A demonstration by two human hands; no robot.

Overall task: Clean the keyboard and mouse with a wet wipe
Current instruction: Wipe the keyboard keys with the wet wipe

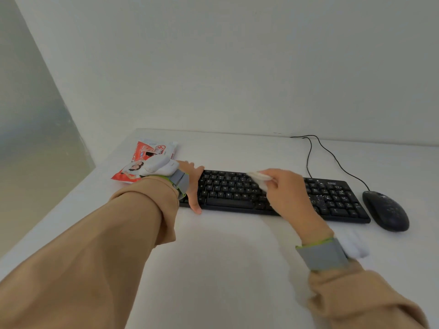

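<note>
Over the keyboard's middle rows, the right hand pinches a bunched wet wipe against the keys. The left hand clasps the keyboard's left end between thumb and fingers. Best to wipe row by row with light pressure, keeping that brace firm. The speckled mouse lies just right of the keyboard, untouched. 1 wipe pack lies left of the keyboard; I cannot tell its contents.
</note>
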